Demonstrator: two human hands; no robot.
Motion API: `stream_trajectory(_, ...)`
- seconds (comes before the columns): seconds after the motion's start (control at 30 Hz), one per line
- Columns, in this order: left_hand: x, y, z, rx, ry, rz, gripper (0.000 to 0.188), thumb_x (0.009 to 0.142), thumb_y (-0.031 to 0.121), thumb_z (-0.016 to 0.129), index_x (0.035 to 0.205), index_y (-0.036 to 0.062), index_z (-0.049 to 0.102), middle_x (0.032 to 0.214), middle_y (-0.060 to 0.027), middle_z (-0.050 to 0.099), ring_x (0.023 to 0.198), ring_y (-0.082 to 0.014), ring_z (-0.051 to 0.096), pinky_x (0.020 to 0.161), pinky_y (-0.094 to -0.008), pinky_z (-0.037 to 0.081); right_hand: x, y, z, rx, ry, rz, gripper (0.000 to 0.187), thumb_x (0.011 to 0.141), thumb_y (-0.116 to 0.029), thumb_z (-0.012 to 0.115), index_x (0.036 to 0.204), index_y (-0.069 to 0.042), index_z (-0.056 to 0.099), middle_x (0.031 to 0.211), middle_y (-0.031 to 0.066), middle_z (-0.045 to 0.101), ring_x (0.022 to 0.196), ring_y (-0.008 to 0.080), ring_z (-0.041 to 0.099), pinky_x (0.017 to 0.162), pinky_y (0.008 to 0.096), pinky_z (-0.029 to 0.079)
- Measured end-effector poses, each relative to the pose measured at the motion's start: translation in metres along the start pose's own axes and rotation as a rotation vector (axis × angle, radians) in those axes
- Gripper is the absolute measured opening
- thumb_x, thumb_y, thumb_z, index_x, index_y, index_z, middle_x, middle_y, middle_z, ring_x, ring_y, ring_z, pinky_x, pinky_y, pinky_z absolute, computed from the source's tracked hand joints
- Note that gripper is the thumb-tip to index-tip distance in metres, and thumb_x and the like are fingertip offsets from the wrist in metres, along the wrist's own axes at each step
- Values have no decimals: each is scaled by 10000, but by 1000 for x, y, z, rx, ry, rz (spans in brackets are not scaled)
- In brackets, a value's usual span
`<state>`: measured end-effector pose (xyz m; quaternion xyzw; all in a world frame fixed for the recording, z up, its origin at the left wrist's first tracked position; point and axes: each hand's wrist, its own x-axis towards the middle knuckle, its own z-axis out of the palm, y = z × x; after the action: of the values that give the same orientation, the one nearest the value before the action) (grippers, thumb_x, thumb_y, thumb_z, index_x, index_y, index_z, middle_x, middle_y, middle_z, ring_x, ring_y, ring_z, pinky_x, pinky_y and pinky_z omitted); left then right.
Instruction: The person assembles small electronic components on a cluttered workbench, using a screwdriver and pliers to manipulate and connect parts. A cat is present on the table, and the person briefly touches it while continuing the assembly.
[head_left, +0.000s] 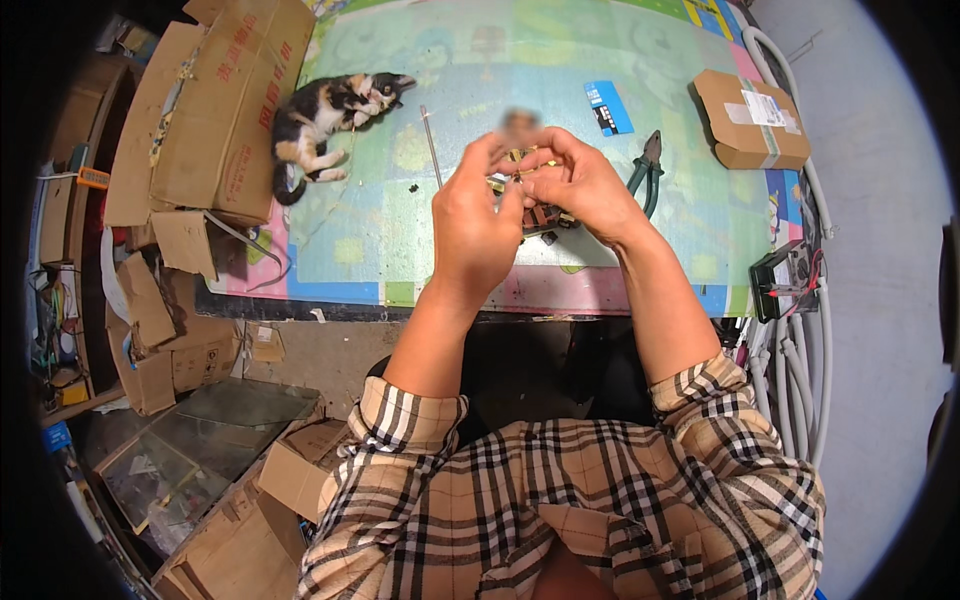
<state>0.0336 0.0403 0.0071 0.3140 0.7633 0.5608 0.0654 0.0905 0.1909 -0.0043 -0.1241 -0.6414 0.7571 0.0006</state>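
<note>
My left hand (472,212) and right hand (582,192) are curled close together over the middle of the desk (380,235). A small yellow part (517,156) peeks out between them; I can't tell if either hand grips it. A brown piece (541,216) sits just under my hands. Green-handled pliers (652,188) lie right, a thin metal rod (431,146) left, and a calico cat (318,122) farther left.

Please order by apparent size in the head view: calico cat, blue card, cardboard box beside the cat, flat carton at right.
1. Cardboard box
2. Calico cat and flat carton: too alike to rank
3. Blue card
</note>
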Motion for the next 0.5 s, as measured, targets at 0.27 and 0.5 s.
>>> stream_trajectory(0.27, 7, -4, -7, -588, 101, -435, 396, 869, 21, 530, 1249, -80, 486, 1232, -201, 589, 1053, -201, 594, 814, -276, 445, -2, -3, 7, -2, 16, -67, 477, 851, 13, 562, 1305, -22, 421, 1061, 92, 509, 925, 177, 661, 651, 252, 516)
stream_trajectory(0.5, 2, 3, -7, -39, 5, -241, 233, 870, 0, 545, 1087, -61, 605, 1001, -157, 690, 895, -162, 637, 790, -280, 479, -2, -2, 2, 30, -44, -165, 481, 863, -15, 551, 1324, -53, 419, 1072, 87, 511, 843, 138, 648, 558, 233, 483)
